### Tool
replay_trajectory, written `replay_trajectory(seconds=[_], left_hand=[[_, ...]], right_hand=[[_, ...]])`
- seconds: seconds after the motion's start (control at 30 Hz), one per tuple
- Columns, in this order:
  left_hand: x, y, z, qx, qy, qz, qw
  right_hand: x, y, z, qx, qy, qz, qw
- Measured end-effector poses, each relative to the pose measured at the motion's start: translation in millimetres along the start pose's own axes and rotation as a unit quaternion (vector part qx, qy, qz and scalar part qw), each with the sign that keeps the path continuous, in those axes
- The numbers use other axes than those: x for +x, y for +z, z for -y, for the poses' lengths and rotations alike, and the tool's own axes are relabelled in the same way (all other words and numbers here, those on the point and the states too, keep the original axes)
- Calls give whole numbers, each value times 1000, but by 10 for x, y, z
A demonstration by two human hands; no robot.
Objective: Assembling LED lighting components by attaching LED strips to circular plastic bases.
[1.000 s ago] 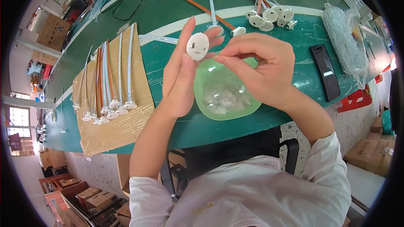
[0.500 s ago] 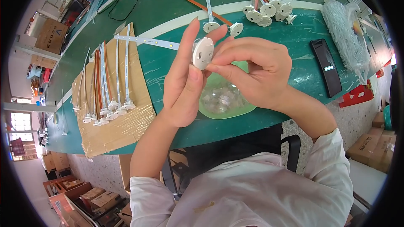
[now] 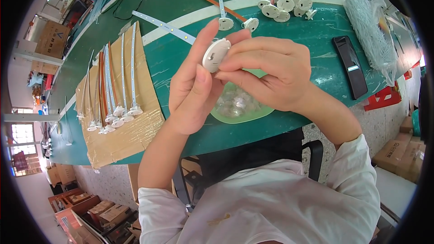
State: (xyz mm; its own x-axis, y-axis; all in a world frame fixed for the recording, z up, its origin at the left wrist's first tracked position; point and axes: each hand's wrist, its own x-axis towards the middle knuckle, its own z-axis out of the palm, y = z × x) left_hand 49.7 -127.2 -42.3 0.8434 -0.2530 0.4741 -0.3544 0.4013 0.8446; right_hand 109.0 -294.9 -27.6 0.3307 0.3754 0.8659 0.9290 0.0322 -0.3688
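Note:
Between my hands is a round white cap (image 3: 215,56) with slots in its face, fixed to the end of an LED strip (image 3: 165,27) that stretches away to the upper left. My left hand (image 3: 192,83) is closed round the cap, thumb at its lower edge and fingers behind it. Fingers and thumb of my right hand (image 3: 275,70) pinch the cap's right edge; any small part between them is hidden. Below my hands stands a light green bowl (image 3: 242,119) of clear, shiny small pieces (image 3: 237,101), partly covered by my right hand.
Several capped strips (image 3: 108,90) lie on a brown cardboard sheet (image 3: 131,140) at left. More white caps (image 3: 285,4) with strips are at the back. A black phone (image 3: 350,68) and a plastic-wrapped bundle (image 3: 370,36) lie at right on the green table (image 3: 194,144).
The cap has tilted and shifted slightly left, and its strip now slants more steeply up to the left. My right fingertips have moved over more of the cap's right edge.

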Motion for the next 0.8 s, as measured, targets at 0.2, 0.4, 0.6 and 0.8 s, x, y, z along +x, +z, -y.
replay_trajectory(seconds=[0.2,0.4,0.6,0.8], left_hand=[[-11,28,33,-29,-2,-16,999],[-17,90,92,10,6,-31,999],[-17,76,89,-6,2,-41,999],[-20,139,105,1,19,-59,998]], right_hand=[[-45,119,-34,-78,-82,-71,991],[-55,181,8,-128,-94,-91,983],[-77,215,-46,-111,-79,-107,985],[-68,230,-14,-115,-83,-120,983]])
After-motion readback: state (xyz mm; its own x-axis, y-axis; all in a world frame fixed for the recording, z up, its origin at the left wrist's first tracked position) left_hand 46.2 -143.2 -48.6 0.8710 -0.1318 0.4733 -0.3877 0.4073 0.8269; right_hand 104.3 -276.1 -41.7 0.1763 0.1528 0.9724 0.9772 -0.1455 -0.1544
